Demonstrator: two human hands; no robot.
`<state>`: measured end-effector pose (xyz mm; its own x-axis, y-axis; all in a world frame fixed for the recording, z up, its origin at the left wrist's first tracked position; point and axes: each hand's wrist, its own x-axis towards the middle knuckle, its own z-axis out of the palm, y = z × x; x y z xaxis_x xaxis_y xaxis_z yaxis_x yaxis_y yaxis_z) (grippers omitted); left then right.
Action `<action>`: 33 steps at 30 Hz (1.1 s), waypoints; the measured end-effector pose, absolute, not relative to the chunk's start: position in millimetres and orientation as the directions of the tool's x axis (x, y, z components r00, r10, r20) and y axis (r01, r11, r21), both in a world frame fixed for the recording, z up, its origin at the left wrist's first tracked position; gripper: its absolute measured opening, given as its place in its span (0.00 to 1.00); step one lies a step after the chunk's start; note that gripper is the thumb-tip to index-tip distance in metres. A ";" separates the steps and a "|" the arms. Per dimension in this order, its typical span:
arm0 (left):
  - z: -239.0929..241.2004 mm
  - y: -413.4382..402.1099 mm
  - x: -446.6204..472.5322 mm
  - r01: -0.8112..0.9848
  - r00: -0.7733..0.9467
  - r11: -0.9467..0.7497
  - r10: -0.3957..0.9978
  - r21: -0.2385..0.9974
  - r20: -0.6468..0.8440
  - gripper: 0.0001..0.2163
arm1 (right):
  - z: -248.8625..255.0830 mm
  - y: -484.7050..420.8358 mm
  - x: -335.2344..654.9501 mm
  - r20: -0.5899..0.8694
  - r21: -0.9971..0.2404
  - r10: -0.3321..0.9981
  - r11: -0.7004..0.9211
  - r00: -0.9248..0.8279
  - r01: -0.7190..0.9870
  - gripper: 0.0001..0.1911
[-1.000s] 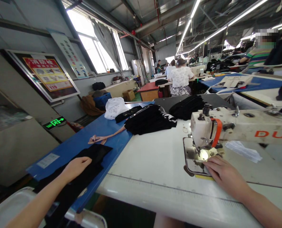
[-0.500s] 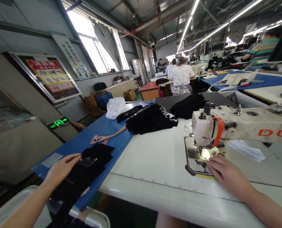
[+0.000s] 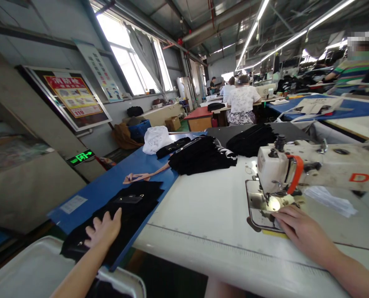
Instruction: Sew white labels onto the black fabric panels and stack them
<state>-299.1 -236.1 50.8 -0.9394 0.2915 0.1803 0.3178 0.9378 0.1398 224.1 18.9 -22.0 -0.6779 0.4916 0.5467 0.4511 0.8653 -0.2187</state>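
My left hand (image 3: 105, 229) lies with spread fingers on black fabric pieces (image 3: 147, 192) on the blue side table. A small dark strip (image 3: 131, 199) with metal fittings rests on the fabric just ahead of the fingers. At the sewing machine (image 3: 277, 169), my right hand (image 3: 302, 229) is beside the lit needle area. Its thumb and fingers are pinched together at the metal needle plate (image 3: 255, 211); whatever they hold is too small or hidden to make out.
Black fabric stacks (image 3: 203, 155) lie beyond the white machine table (image 3: 199, 207), near a white plastic bag (image 3: 155, 140). A peach ribbon (image 3: 145, 177) trails across the blue table. At lower left stands a pale bin (image 3: 25, 269). Other people (image 3: 242, 101) sit farther back.
My left hand has let go of the fabric's edge, moved right and nearer, and spread out on top. The black fabric now lies farther onto the blue table. My right hand stays at the needle.
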 end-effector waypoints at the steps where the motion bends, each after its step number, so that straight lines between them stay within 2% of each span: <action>1: 52.4 -229.6 -296.0 0.269 -0.956 0.948 0.240 0.172 0.169 0.38 | -21.1 18.6 223.9 0.549 -0.216 0.490 0.866 -0.677 0.452 0.18; 3: 55.0 -216.6 -288.5 0.208 -0.973 0.952 0.177 0.224 0.151 0.37 | -20.1 18.3 223.7 0.556 -0.208 0.485 0.868 -0.676 0.451 0.18; 8: 60.3 -195.9 -267.3 0.197 -0.974 0.937 0.153 0.288 0.169 0.34 | -21.1 18.9 224.8 0.544 -0.212 0.496 0.862 -0.677 0.461 0.17; 10: 65.9 -197.3 -263.8 0.254 -0.951 0.929 0.189 0.271 0.243 0.33 | -20.7 18.8 225.1 0.543 -0.213 0.497 0.861 -0.677 0.461 0.17; 11: 69.7 -199.5 -264.6 0.343 -0.915 0.912 0.270 0.224 0.301 0.32 | -20.0 18.5 225.0 0.543 -0.214 0.496 0.862 -0.678 0.460 0.17; 13: 78.2 -203.4 -271.7 0.584 -0.774 0.808 0.529 0.072 0.348 0.29 | -18.3 17.9 224.6 0.542 -0.219 0.497 0.862 -0.678 0.457 0.17; 15: 86.4 -203.4 -284.1 0.773 -0.610 0.633 0.755 -0.030 0.240 0.24 | -17.0 17.6 223.9 0.535 -0.226 0.503 0.859 -0.679 0.459 0.16; 17: 93.1 -198.6 -297.2 0.846 -0.530 0.533 0.842 -0.010 0.099 0.21 | -16.4 17.5 223.5 0.533 -0.230 0.507 0.857 -0.677 0.461 0.16; 20: 100.8 -187.5 -309.4 0.873 -0.487 0.487 0.873 0.017 0.037 0.18 | -16.4 17.5 223.5 0.540 -0.237 0.509 0.856 -0.670 0.460 0.16; 23: 110.5 -178.8 -309.4 0.869 -0.495 0.495 0.867 0.004 0.061 0.17 | -16.0 16.7 223.2 0.548 -0.242 0.509 0.856 -0.663 0.457 0.16; 27: 133.5 -172.9 -295.4 0.810 -0.567 0.587 0.791 -0.021 0.232 0.23 | -14.3 15.0 222.1 0.551 -0.258 0.515 0.853 -0.657 0.453 0.15; 29: 143.8 -168.5 -280.9 0.806 -0.551 0.591 0.761 -0.018 0.342 0.26 | -13.3 15.0 221.6 0.542 -0.265 0.520 0.852 -0.661 0.452 0.15; 33: 130.8 -146.8 -226.0 0.910 -0.360 0.414 0.822 -0.029 0.441 0.24 | -10.3 16.5 220.2 0.504 -0.267 0.534 0.844 -0.679 0.465 0.14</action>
